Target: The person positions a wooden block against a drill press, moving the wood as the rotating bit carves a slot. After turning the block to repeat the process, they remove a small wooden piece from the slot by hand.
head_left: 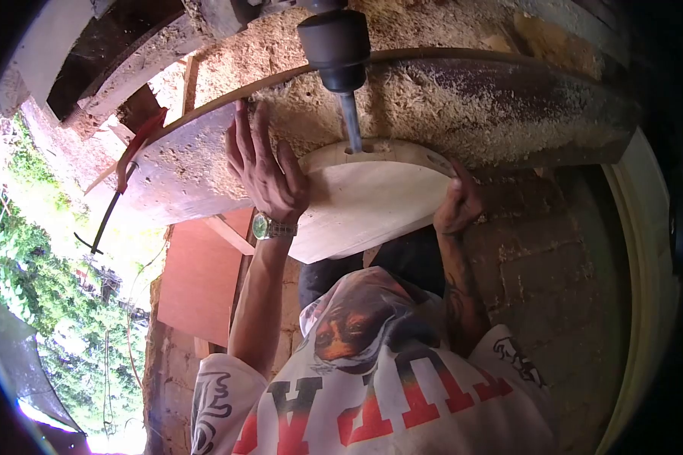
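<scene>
A pale wooden board (372, 205) with a curved edge lies in front of me, its edge face (402, 152) turned up. Above that edge hangs a black drill chuck (334, 45) with a steel bit (351, 121). The bit's tip is right at a dark slot in the edge. My left hand (265, 163), with a watch on the wrist, has its fingers stretched over the sawdust-covered worktable and its thumb side against the board's left end. My right hand (459, 201) grips the right end, thumb on the edge.
The dark worktable (182, 167) with a curved rim carries heaps of sawdust (448, 98). A red-handled tool (140, 140) hangs at its left end. A reddish panel (205, 280) stands below left, and a block wall (546, 265) is at the right.
</scene>
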A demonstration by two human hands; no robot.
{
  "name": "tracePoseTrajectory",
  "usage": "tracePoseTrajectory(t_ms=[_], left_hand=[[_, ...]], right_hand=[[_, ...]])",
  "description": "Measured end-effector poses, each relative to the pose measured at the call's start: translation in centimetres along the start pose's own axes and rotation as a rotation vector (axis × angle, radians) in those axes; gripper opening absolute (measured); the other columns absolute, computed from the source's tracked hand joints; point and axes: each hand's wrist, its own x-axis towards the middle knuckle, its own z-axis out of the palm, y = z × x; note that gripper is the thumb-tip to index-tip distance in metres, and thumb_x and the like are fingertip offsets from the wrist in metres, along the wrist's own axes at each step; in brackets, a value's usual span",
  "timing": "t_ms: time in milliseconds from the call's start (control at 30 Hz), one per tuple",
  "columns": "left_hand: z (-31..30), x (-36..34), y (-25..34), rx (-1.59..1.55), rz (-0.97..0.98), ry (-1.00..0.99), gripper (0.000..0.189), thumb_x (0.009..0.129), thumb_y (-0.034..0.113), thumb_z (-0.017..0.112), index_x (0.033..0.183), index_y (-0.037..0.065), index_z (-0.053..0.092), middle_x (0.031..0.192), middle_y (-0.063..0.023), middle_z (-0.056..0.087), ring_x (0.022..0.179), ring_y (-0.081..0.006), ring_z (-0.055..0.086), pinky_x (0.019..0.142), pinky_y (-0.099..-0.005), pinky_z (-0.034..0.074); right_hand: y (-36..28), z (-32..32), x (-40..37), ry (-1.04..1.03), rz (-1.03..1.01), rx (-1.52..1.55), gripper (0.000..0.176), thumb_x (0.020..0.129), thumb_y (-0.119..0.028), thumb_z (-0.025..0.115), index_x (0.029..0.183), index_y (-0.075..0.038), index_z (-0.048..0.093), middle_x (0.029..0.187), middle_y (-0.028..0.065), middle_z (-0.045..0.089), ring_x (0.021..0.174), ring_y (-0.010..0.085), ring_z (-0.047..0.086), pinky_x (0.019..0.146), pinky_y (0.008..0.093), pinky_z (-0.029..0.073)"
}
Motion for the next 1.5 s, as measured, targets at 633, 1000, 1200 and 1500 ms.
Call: tracePoseTrajectory(t_ms=[633, 1000, 1200, 1500], left_hand=[[0.1, 0.1, -0.2, -0.035, -0.009, 0.003, 0.056, 0.102, 0.025, 0.043, 0.15, 0.0, 0.055, 0.16, -0.0243, 0.05, 0.154, -0.0379, 0.039, 0.127, -0.0545, 0.022], [0.2, 0.0, -0.4, -0.059, -0.017, 0.001, 0.059, 0.095, 0.021, 0.048, 0.151, 0.005, 0.056, 0.163, -0.0243, 0.045, 0.149, -0.0431, 0.041, 0.126, -0.0552, 0.024], [0.0, 0.2, -0.1, -0.046, -0.033, -0.009, 0.057, 0.1, 0.026, 0.045, 0.15, -0.001, 0.056, 0.158, -0.0249, 0.051, 0.152, -0.0396, 0.041, 0.127, -0.0554, 0.022], [0.0, 0.5, -0.1, -0.058, -0.033, 0.003, 0.056, 0.099, 0.024, 0.045, 0.147, -0.004, 0.057, 0.158, -0.0272, 0.05, 0.151, -0.0397, 0.042, 0.126, -0.055, 0.023]], right_hand=[[-0.5, 0.0, 0.2, -0.005, 0.027, -0.003, 0.051, 0.105, -0.038, 0.057, 0.128, 0.004, 0.073, 0.114, 0.0235, 0.075, 0.101, 0.0306, 0.073, 0.087, 0.0399, 0.057], [-1.1, 0.3, 0.5, 0.033, -0.018, -0.073, 0.052, 0.108, -0.036, 0.052, 0.122, 0.008, 0.075, 0.108, 0.0252, 0.077, 0.099, 0.034, 0.074, 0.086, 0.0409, 0.057], [-1.4, 0.5, 0.8, 0.026, -0.051, -0.064, 0.053, 0.108, -0.037, 0.05, 0.121, 0.009, 0.074, 0.108, 0.0254, 0.077, 0.099, 0.034, 0.075, 0.086, 0.0407, 0.058], [-1.8, 0.8, 0.7, 0.032, -0.03, -0.057, 0.057, 0.108, -0.04, 0.049, 0.123, 0.01, 0.073, 0.11, 0.0244, 0.077, 0.099, 0.0316, 0.074, 0.086, 0.0396, 0.057]])
